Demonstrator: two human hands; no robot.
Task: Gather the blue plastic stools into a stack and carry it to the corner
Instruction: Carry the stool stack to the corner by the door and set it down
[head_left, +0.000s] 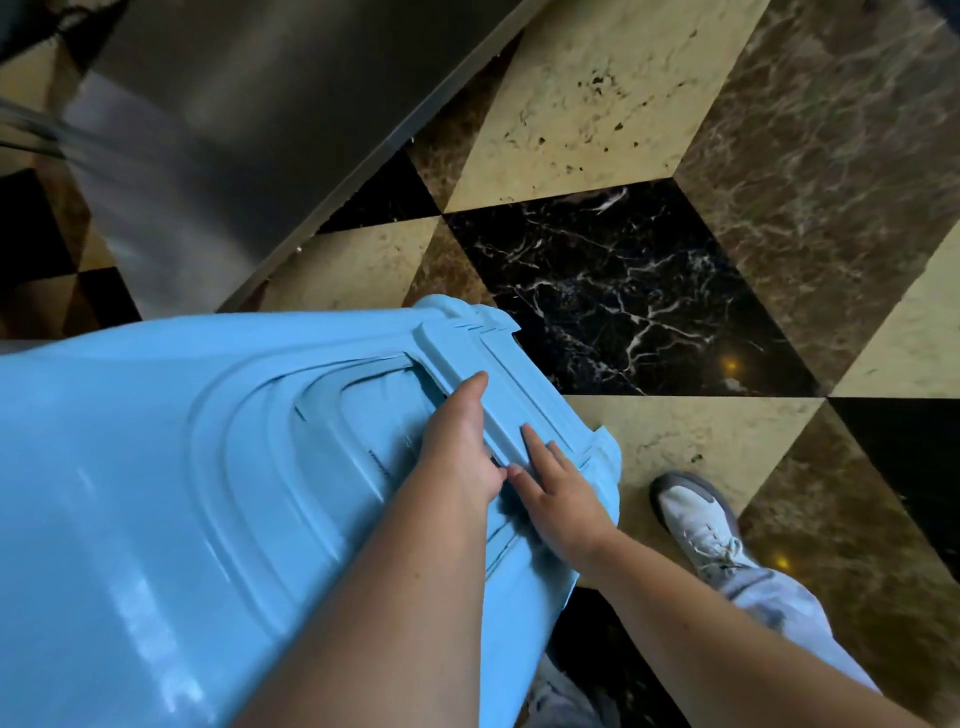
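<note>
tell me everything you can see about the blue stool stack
The blue stool stack is glossy light-blue moulded plastic, tilted on its side above the marble floor. Nested edges show near its end; the count is unclear. The left hand grips a raised bar, and the right hand rests with fingers fairly straight against it.

Marble-patterned floor (623, 291), brushed metal panel (234, 130), grey-white sneaker (701, 525)

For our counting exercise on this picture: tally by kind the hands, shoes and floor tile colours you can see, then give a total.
Bare hands: 2, left hand and right hand, both on the light blue plastic stool stack
White lace-up shoes: 1
Marble tile colours: 3, cream, black, brown
Total: 6
</note>
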